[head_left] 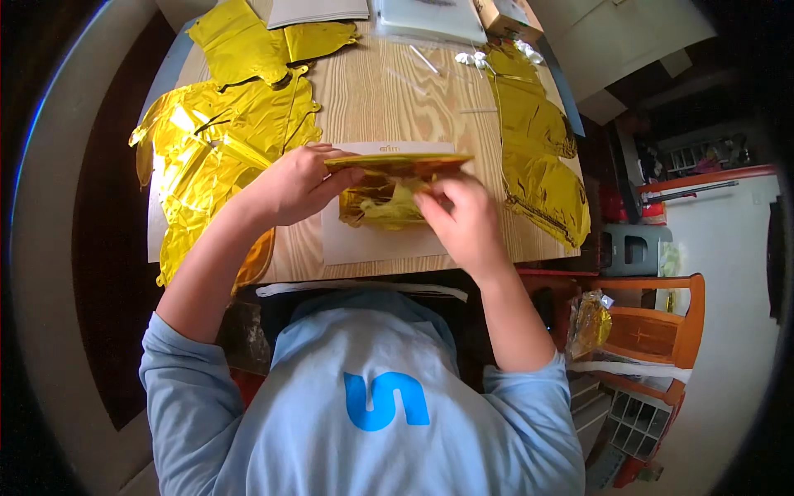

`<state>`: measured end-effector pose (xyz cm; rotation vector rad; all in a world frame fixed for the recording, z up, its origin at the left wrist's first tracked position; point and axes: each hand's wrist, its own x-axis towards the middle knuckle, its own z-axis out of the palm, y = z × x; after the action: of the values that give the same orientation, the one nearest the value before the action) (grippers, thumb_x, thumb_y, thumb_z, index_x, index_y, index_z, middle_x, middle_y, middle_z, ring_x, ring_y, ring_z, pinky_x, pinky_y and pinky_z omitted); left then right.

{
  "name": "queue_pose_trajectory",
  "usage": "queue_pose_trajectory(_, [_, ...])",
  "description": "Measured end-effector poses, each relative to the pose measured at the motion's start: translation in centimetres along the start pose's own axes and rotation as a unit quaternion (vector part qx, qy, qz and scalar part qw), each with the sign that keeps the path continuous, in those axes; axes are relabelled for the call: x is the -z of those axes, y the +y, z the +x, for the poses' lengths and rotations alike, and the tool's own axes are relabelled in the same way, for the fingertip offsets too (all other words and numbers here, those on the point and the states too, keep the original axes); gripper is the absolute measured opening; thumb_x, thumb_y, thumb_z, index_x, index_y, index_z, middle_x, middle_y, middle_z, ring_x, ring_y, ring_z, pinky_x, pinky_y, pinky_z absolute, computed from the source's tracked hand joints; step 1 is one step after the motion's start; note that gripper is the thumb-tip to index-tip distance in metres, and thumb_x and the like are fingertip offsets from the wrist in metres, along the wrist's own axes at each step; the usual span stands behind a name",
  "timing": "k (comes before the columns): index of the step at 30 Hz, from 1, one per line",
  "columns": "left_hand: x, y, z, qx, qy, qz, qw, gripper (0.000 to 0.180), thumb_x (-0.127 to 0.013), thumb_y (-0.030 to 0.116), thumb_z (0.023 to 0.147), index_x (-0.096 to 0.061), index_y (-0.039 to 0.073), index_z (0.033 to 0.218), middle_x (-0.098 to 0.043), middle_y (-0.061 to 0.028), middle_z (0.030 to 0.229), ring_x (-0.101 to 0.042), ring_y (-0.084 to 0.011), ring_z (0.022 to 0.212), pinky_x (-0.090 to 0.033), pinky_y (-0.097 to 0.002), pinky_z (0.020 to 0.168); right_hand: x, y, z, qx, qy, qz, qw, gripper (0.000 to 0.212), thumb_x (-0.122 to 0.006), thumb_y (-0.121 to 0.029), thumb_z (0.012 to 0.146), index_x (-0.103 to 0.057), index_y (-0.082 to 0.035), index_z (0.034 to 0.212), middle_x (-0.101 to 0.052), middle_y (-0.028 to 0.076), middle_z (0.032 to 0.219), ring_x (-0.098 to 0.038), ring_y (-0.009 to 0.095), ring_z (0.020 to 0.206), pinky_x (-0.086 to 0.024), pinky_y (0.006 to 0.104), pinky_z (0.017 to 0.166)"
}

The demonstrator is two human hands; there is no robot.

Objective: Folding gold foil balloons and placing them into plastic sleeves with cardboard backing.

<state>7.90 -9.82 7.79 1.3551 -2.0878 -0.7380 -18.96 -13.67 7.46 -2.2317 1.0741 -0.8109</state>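
The wooden table point(389, 91) is spread with flattened gold foil balloons: a large heap point(219, 140) along the left edge, a long strip point(538, 157) down the right edge. By the look of it, those are done, and one is in hand. At the near edge, on a white sheet point(372, 244), a folded gold foil balloon point(389, 186) is held up edge-on. The left hand point(294, 186) is clamped on its left end; the right hand point(463, 219) is pinching the crumpled foil beneath. Clear plastic packets point(430, 21) and a small cardboard box point(504, 15) are seen at the far edge, contents unclear.
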Motion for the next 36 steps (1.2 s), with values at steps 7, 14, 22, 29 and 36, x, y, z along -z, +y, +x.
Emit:
queue_pose_trajectory(7, [-1.5, 0.0, -0.6, -0.092, -0.023, 0.097, 0.991, 0.040, -0.067, 0.017, 0.091, -0.063, 0.008, 0.131, -0.065, -0.0160, 0.126, -0.059, -0.0336, 0.118, -0.042, -0.0477, 0.107, -4.3, 4.4, 1.4, -0.018, 0.088, -0.259, 0.962, 0.024, -0.074, -0.023, 0.079, -0.063, -0.006, 0.091, -0.060, 0.016, 0.085, -0.059, 0.040, 0.083, -0.046, 0.0517, 0.074])
queue_pose_trajectory(14, [-3.3, -0.5, -1.9, -0.153, -0.025, 0.259, 0.953, 0.062, -0.077, 0.032, 0.077, -0.060, 0.011, 0.132, -0.057, -0.0143, 0.135, -0.053, -0.0338, 0.127, -0.038, -0.0523, 0.111, 0.0, 6.0, 0.1, -0.020, 0.117, -0.151, 0.981, 0.013, -0.068, -0.015, 0.092, -0.063, -0.005, 0.086, -0.064, 0.012, 0.086, -0.063, 0.035, 0.082, -0.050, 0.0460, 0.073])
queue_pose_trajectory(22, [-2.3, 1.0, -2.1, -0.124, -0.054, 0.201, 0.970, 0.086, -0.061, 0.069, 0.084, -0.052, 0.005, 0.140, -0.048, -0.0233, 0.142, -0.041, -0.0430, 0.137, -0.027, -0.0566, 0.118, -0.5, 1.3, 2.2, 0.128, -0.057, -0.146, 0.979, 0.050, -0.057, -0.031, 0.100, -0.053, 0.003, 0.137, -0.054, 0.023, 0.141, -0.049, 0.039, 0.133, -0.036, 0.0495, 0.113])
queue_pose_trajectory(29, [-4.9, 1.4, -2.5, -0.028, 0.013, 0.208, 0.978, 0.087, -0.055, 0.062, 0.093, -0.034, 0.002, 0.153, -0.032, -0.0229, 0.157, -0.024, -0.0407, 0.150, -0.015, -0.0518, 0.124, -3.9, 4.2, -0.1, 0.061, -0.102, -0.214, 0.970, 0.072, -0.055, -0.038, 0.099, -0.033, 0.006, 0.151, -0.027, 0.027, 0.159, -0.023, 0.040, 0.150, -0.015, 0.0549, 0.121])
queue_pose_trajectory(36, [-5.9, 1.9, -1.3, 0.002, -0.024, 0.239, 0.971, 0.088, -0.063, 0.056, 0.089, -0.035, 0.002, 0.153, -0.030, -0.0218, 0.159, -0.021, -0.0390, 0.151, -0.014, -0.0513, 0.124, -1.0, 4.4, 0.2, -0.007, -0.077, -0.103, 0.992, 0.060, -0.051, -0.032, 0.103, -0.038, 0.007, 0.147, -0.040, 0.027, 0.153, -0.036, 0.039, 0.145, -0.020, 0.0546, 0.121])
